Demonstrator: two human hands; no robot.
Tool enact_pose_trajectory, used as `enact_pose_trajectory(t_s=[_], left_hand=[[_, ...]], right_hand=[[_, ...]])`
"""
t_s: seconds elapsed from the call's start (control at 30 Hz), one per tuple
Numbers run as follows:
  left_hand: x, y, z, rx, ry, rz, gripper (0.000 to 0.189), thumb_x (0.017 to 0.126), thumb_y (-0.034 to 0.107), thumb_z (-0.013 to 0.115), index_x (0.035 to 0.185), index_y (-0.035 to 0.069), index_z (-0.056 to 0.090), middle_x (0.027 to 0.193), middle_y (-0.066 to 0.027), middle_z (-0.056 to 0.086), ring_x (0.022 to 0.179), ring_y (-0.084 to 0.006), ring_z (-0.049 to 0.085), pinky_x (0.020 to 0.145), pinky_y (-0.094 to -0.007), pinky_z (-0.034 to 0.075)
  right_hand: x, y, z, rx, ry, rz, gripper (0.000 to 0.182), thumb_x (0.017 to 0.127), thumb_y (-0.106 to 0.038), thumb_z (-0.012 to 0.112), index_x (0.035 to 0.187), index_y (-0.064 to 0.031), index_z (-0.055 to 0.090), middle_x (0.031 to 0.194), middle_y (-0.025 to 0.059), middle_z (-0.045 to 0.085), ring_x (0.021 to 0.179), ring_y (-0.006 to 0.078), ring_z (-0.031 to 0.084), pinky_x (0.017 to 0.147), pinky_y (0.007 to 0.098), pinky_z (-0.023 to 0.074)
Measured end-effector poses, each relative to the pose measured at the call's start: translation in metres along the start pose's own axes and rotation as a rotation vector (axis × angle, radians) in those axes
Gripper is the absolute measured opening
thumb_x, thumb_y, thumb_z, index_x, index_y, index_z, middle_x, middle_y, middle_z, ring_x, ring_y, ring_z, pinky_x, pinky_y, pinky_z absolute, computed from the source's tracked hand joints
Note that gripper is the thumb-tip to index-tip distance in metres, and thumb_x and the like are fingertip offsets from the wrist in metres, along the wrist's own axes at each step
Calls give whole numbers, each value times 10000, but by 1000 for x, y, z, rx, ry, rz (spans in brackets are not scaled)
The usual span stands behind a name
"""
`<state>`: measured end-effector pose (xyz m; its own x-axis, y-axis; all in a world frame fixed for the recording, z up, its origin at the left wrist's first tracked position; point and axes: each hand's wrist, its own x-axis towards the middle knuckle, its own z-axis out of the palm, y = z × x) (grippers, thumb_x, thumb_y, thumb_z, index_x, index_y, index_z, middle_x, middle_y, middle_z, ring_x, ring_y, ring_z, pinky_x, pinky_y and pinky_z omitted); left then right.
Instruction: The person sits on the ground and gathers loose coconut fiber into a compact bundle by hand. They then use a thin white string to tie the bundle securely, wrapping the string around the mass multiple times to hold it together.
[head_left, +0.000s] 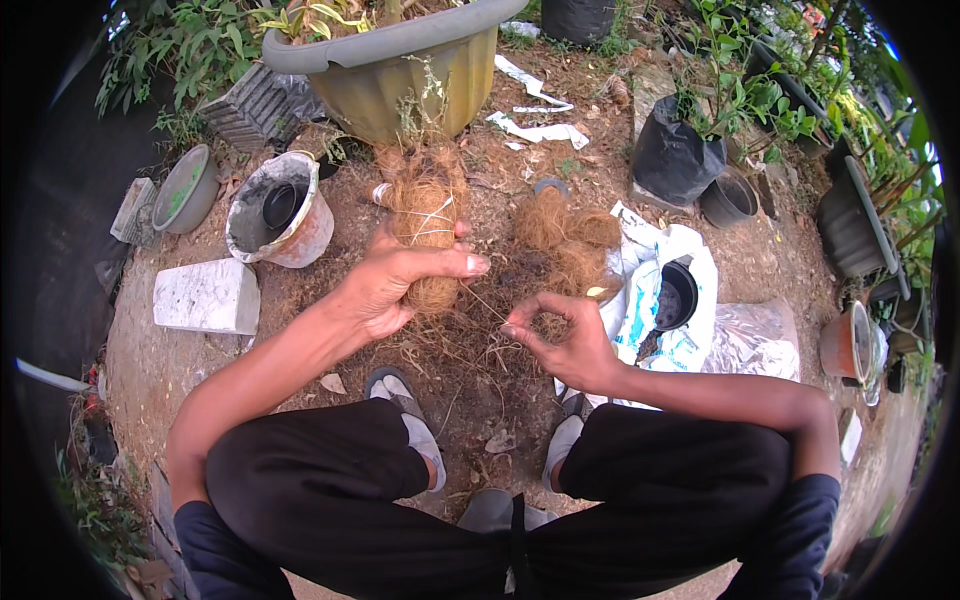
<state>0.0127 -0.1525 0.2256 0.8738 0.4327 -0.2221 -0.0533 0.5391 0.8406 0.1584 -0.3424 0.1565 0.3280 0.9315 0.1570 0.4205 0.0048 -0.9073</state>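
My left hand (390, 279) grips a bundle of brown coconut fibre (429, 199), with the thumb across its front. White string (433, 217) crosses the bundle's upper part. A small plant with wilted-looking leaves (427, 97) stands up at the bundle's far end. Lower right of it, my right hand (574, 341) pinches a thin string (486, 301) between thumb and forefinger. That string runs taut up to the bundle. Beyond the right hand lies a loose heap of coconut fibre (577, 240). What looks like a white spool (382, 195) is beside the bundle, partly hidden.
A large yellowish planter (405, 90) stands straight ahead. Leftward are a stained bucket (300, 232) and a white block (206, 296). A white plastic sack (694, 255) with a black pot (675, 296) lies to the right. Potted plants line the right edge.
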Motion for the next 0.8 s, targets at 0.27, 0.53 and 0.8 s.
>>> enact_pose_trajectory(t_s=[0.27, 0.53, 0.8], left_hand=[[-2, 3, 9, 38, 56, -5, 532, 704, -106, 803, 1133, 18, 515, 1014, -82, 617, 899, -207, 696, 782, -332, 613], [0, 2, 7, 51, 17, -18, 600, 736, -146, 721, 1236, 53, 453, 1082, -32, 562, 1000, -180, 653, 868, -324, 605], [0, 0, 4, -10, 14, 25, 523, 725, -133, 772, 1140, 40, 505, 1013, -61, 605, 886, -193, 692, 770, -337, 619]], right_hand=[[-2, 4, -5, 4, -26, -77, 97, 850, -24, 696, 940, 12, 701, 925, 108, 702, 880, 174, 675, 819, 315, 520], [-2, 5, -5, -2, -32, -93, 126, 833, -9, 668, 954, 21, 681, 920, 101, 706, 894, 167, 678, 842, 313, 523], [-1, 0, -5, -6, -65, -66, 120, 830, -14, 651, 943, 24, 642, 888, 98, 692, 884, 164, 673, 839, 316, 518]])
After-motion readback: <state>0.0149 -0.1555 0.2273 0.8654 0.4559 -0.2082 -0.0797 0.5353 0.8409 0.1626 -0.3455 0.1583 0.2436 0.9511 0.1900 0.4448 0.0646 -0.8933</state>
